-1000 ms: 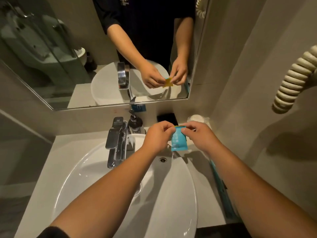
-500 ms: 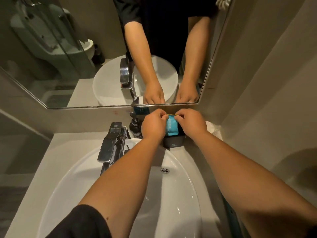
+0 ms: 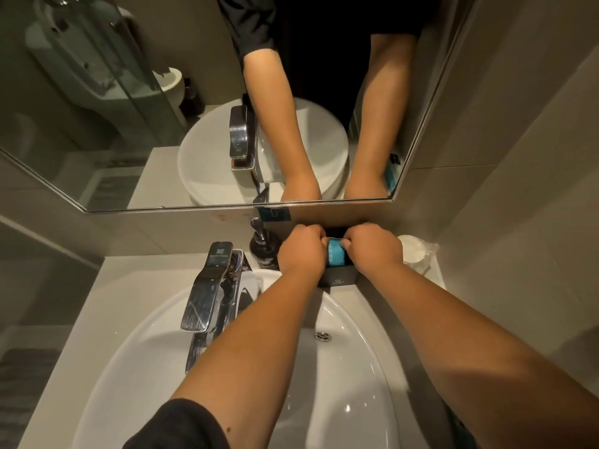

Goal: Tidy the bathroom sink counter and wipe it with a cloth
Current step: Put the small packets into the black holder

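A small blue packet [image 3: 335, 253] sits between my two hands at the back of the counter. My left hand [image 3: 301, 251] pinches its left edge and my right hand [image 3: 372, 249] pinches its right edge. The packet's lower part is down inside a black box [image 3: 338, 279] that stands against the wall behind the white basin [image 3: 340, 384]. The beige counter [image 3: 107, 306] runs around the basin. No cloth is in view.
A chrome tap [image 3: 210, 290] stands at the basin's back left, with a dark soap pump bottle [image 3: 264, 247] behind it. A wrapped white cup [image 3: 413, 251] sits in the back right corner. A mirror [image 3: 129, 108] hangs above; walls close in on the right.
Both hands carried the blue packet from above the basin back to the wall and lowered it into the black box. My view has tipped further down and forward.
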A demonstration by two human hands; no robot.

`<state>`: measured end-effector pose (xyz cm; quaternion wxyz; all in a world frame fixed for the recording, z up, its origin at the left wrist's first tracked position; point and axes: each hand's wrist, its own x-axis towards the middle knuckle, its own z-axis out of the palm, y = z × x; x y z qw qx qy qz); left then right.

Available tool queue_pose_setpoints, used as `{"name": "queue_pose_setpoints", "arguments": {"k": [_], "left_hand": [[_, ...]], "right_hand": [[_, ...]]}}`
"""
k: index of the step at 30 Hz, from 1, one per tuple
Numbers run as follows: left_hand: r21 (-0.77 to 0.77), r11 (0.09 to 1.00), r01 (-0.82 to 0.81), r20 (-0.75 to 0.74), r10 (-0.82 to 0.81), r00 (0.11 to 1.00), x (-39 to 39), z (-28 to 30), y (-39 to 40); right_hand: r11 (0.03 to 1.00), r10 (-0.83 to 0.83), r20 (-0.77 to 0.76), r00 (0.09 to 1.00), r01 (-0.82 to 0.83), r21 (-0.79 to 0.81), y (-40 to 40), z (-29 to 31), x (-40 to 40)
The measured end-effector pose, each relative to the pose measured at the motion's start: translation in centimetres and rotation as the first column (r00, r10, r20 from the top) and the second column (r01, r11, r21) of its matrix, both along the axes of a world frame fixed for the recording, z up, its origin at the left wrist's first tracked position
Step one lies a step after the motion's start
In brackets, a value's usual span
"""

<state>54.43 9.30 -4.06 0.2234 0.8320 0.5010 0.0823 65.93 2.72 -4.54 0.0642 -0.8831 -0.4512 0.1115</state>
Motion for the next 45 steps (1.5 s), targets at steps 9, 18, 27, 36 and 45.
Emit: {"name": "queue_pose_setpoints", "arguments": {"k": [9,18,27,36,45], "left_hand": [[0.022,0.998,0.057,-0.099,-0.055,0.994,-0.3,0.0,-0.3],[0.077,0.996,0.055,0.043,-0.058,0.997,-1.1,-0.3,-1.3],[0.02,0.993,-0.112,0.209,0.106,0.972,-2.1,0.5,-2.8],[0.195,0.923,0.332,-0.189,-0.297,0.936,-8.8,-3.5,-8.4],[0.21,0.892,0.4,-0.288,-0.334,0.897,-9.5,-4.9,-7.6]], "right_hand": [[0.997,0.028,0.017,0.999,-0.027,-0.071,-0.3,0.3,-0.7],[0.991,-0.022,0.078,0.997,0.012,0.135,-1.5,-0.5,-1.7],[0.969,-0.073,-0.026,0.997,0.077,0.233,-2.3,0.9,-2.1],[0.822,-0.309,-0.269,0.912,0.399,0.407,-19.5,0.7,-4.6],[0.934,-0.276,0.076,0.958,0.286,-0.216,-26.1,-5.6,-7.2]]}}
